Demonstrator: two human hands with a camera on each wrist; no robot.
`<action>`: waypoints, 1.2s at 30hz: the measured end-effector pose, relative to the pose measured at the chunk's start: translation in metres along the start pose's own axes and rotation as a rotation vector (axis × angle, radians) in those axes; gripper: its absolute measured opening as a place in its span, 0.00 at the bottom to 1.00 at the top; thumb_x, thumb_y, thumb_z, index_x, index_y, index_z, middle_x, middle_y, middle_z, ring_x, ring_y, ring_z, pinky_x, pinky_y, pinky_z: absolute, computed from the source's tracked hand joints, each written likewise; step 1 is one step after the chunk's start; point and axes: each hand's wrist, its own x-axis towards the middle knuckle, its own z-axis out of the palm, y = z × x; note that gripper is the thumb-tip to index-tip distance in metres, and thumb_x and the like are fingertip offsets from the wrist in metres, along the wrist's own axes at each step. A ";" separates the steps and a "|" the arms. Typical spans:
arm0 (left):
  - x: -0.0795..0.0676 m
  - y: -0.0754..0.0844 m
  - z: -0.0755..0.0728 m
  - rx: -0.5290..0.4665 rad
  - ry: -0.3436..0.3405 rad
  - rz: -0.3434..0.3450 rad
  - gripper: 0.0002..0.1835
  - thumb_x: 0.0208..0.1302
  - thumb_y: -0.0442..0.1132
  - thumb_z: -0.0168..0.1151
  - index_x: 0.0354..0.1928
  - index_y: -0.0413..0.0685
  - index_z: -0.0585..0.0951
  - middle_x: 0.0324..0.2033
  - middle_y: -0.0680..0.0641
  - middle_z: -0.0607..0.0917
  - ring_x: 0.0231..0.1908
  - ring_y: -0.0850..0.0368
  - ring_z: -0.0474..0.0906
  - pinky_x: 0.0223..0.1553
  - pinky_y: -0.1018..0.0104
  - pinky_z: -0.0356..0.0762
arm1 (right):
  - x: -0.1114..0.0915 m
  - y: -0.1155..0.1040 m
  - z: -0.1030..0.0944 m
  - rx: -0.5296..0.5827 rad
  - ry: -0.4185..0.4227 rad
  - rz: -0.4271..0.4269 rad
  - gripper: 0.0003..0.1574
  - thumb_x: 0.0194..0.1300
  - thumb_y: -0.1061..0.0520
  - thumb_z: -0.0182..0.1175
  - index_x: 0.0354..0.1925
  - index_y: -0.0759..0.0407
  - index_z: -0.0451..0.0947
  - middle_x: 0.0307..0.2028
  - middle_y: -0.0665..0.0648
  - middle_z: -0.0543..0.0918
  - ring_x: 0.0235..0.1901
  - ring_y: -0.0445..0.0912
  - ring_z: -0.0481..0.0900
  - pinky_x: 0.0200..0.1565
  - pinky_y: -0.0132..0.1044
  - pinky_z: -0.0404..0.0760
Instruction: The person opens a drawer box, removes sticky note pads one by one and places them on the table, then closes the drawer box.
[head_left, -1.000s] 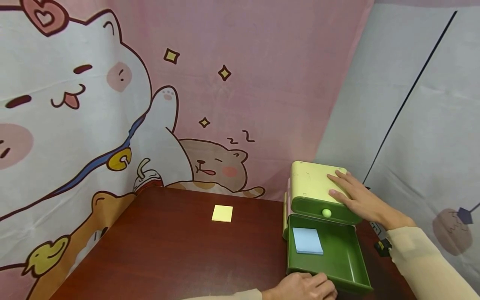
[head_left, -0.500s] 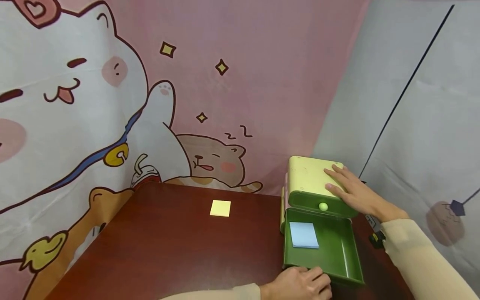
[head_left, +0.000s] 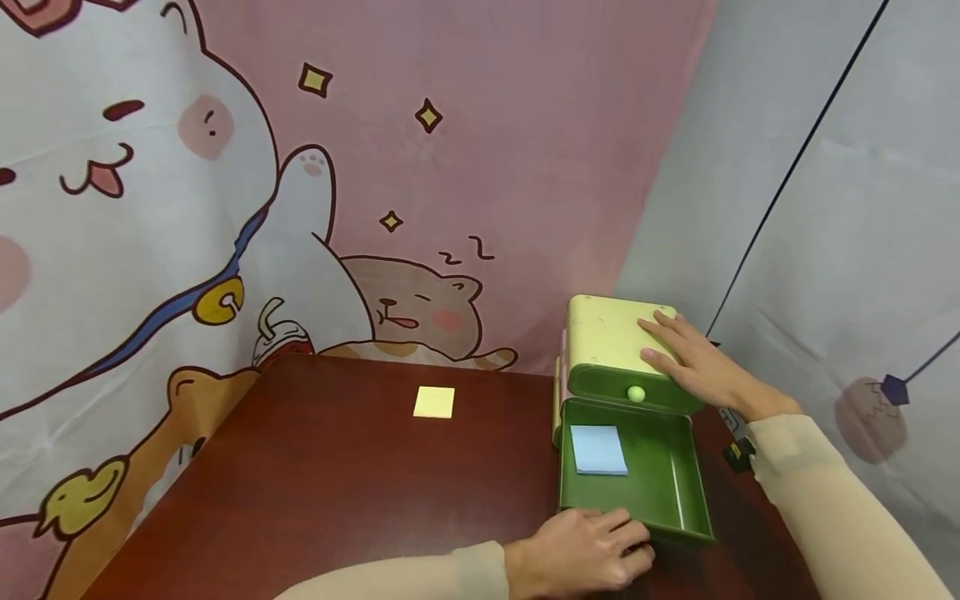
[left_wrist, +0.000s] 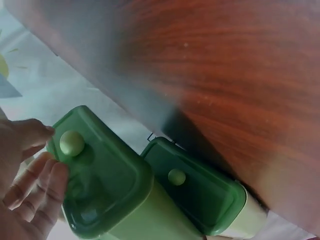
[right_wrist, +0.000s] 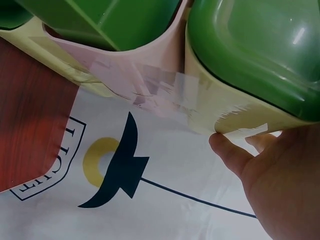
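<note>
At the right of the table stands a small stacked drawer unit (head_left: 606, 333) with yellow and pink tiers. Its middle green drawer (head_left: 667, 492) is pulled out and holds a pad of blue sticky notes (head_left: 598, 450). My left hand (head_left: 581, 552) is at that drawer's front. In the left wrist view its thumb and loosely bent fingers lie beside the round knob (left_wrist: 72, 144), not closed round it. My right hand (head_left: 701, 367) rests spread on the unit's top, and in the right wrist view its thumb (right_wrist: 231, 154) meets the side of the yellow top tier.
A pad of yellow sticky notes (head_left: 434, 402) lies on the dark red table (head_left: 337, 475), left of the unit. The bottom drawer (left_wrist: 200, 200) is closed in the left wrist view. A cartoon-printed cloth (head_left: 510, 150) hangs behind the table.
The head view has tilted, so everything sits higher and further left. The left hand's fingers have loosened at the drawer front. The right hand stays on the unit, and the drawer stays pulled out.
</note>
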 end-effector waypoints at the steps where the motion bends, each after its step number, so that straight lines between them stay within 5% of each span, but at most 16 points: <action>1: 0.000 -0.003 -0.001 -0.027 -0.002 -0.001 0.14 0.92 0.46 0.57 0.60 0.71 0.91 0.56 0.66 0.88 0.53 0.71 0.83 0.46 0.82 0.84 | 0.001 -0.001 -0.001 -0.001 0.002 -0.002 0.48 0.93 0.34 0.52 0.96 0.48 0.54 0.96 0.70 0.44 0.94 0.77 0.33 0.82 0.91 0.42; 7: -0.003 -0.022 -0.012 -0.174 0.102 -0.027 0.12 0.88 0.45 0.63 0.60 0.66 0.93 0.54 0.63 0.91 0.49 0.69 0.84 0.50 0.81 0.85 | 0.005 -0.004 -0.002 0.018 0.001 -0.005 0.48 0.93 0.34 0.51 0.96 0.48 0.54 0.96 0.69 0.44 0.95 0.75 0.32 0.82 0.91 0.41; 14: 0.001 -0.042 -0.019 -0.167 0.228 -0.062 0.10 0.80 0.54 0.72 0.54 0.68 0.96 0.50 0.64 0.92 0.48 0.70 0.89 0.51 0.82 0.86 | 0.006 -0.001 0.000 0.015 -0.001 0.002 0.48 0.93 0.33 0.51 0.96 0.47 0.54 0.96 0.68 0.43 0.95 0.75 0.32 0.82 0.91 0.42; 25: -0.002 -0.081 -0.017 -0.188 0.030 -0.201 0.15 0.83 0.59 0.70 0.62 0.69 0.94 0.52 0.63 0.92 0.48 0.68 0.89 0.48 0.76 0.87 | -0.001 0.000 -0.001 0.022 0.002 0.002 0.47 0.93 0.34 0.52 0.96 0.46 0.54 0.96 0.69 0.44 0.95 0.76 0.33 0.81 0.92 0.43; 36: 0.006 -0.102 0.000 -0.137 -0.073 -0.264 0.19 0.82 0.64 0.68 0.65 0.71 0.93 0.56 0.62 0.92 0.52 0.65 0.90 0.44 0.71 0.85 | -0.002 -0.001 0.001 0.025 0.006 -0.002 0.47 0.93 0.35 0.53 0.96 0.46 0.54 0.96 0.68 0.44 0.95 0.75 0.33 0.80 0.93 0.44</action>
